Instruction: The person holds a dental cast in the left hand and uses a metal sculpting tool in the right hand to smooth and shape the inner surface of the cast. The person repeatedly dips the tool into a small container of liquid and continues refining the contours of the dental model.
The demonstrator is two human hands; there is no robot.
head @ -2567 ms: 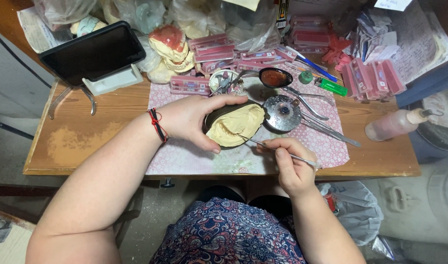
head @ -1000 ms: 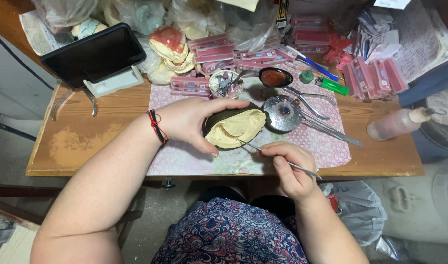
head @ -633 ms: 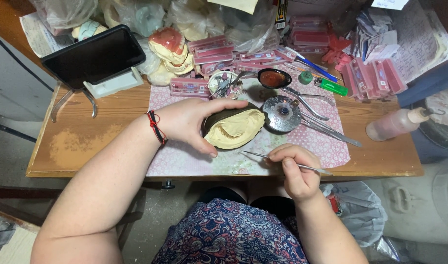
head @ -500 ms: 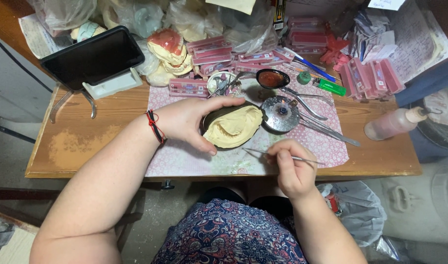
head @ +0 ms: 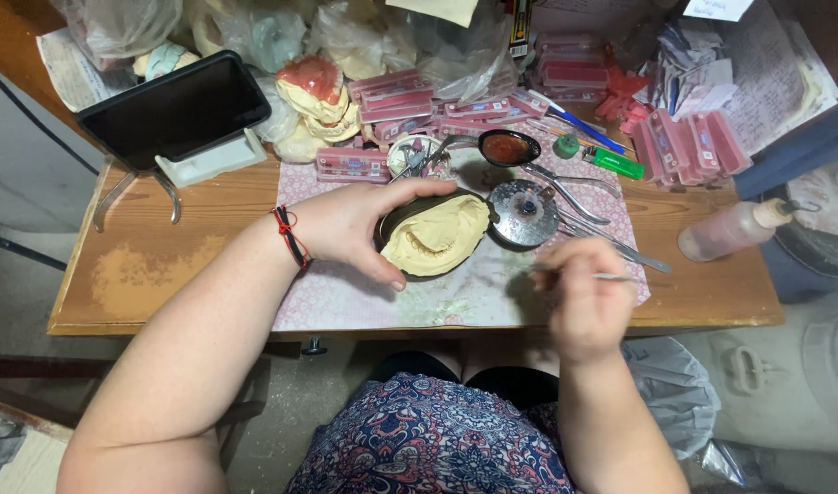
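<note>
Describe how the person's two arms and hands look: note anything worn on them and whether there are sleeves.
Both arms are bare, with no sleeves showing up to the picture's lower edge. The left hand has a thin red cord bracelet with dark beads around its wrist. The right hand is blurred; no ring, watch or glove can be made out on it. Neither hand is gloved.

Head camera, steeply down, probably close.

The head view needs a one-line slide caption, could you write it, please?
Left hand steadies a dental cast; right hand holds a thin tool.
</note>
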